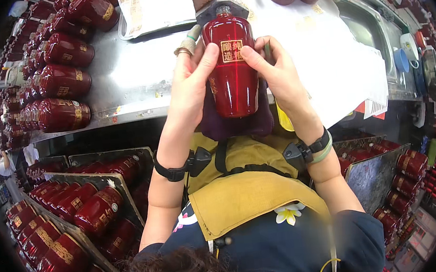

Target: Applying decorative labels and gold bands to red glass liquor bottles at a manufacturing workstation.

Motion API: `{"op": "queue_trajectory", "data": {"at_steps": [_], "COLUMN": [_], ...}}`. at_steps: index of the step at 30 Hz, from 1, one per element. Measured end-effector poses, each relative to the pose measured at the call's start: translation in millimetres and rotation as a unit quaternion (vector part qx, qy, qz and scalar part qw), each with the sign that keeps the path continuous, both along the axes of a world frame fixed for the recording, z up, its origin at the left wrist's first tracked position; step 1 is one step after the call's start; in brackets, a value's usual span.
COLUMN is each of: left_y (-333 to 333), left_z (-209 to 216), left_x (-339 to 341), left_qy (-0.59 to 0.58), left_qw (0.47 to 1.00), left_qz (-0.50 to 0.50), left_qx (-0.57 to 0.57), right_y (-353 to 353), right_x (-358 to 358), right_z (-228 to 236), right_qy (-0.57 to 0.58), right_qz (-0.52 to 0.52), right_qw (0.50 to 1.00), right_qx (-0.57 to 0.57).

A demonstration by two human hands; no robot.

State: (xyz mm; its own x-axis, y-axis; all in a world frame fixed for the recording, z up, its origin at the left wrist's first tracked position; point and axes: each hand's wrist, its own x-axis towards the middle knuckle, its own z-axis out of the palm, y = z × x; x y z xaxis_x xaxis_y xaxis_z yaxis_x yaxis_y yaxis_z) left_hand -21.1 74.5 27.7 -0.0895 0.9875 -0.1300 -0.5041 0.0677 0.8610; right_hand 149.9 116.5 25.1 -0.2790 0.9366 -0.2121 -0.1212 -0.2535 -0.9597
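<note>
A glossy dark red bottle point(233, 85) with a bare glass neck lies in front of me, its neck pointing away. A square gold decal sits on its upper face. My left hand point(191, 81) grips the bottle's left side, thumb on the glass near the decal; its index finger wears a grey-green tip cover and a beige wrap. From the right, my right hand point(280, 71) holds the bottle, thumb against the decal's right edge. Some fingers of both hands are hidden behind the bottle. Beneath the bottle's base is a dark purple cloth pad point(214, 123).
Rows of red bottles point(65, 82) line the metal table point(124, 66) at left. Ahead lies a tray point(123, 29) with white sheets; white paper point(336, 63) covers the right side. Crates of bottles point(97, 208) stand below on both sides. A metal basin point(386, 33) is far right.
</note>
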Motion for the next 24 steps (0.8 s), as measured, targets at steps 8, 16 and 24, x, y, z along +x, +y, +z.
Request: {"op": "queue_trajectory", "data": {"at_steps": [8, 16, 24], "left_y": [-1, 0, 3], "left_z": [-4, -3, 0], "left_x": [7, 9, 5], "left_qy": [0.032, 0.037, 0.049], "left_qw": [0.999, 0.999, 0.999], "left_qz": [0.009, 0.009, 0.018], "left_qx": [0.012, 0.013, 0.013], "right_y": [-1, -1, 5], "right_x": [-1, 1, -7], "right_z": [-2, -3, 1], "right_qy": [-0.007, 0.005, -0.005], "right_qz": [-0.013, -0.015, -0.006], "right_qw": [1.0, 1.0, 1.0], "right_qx": [0.011, 0.012, 0.02]}}
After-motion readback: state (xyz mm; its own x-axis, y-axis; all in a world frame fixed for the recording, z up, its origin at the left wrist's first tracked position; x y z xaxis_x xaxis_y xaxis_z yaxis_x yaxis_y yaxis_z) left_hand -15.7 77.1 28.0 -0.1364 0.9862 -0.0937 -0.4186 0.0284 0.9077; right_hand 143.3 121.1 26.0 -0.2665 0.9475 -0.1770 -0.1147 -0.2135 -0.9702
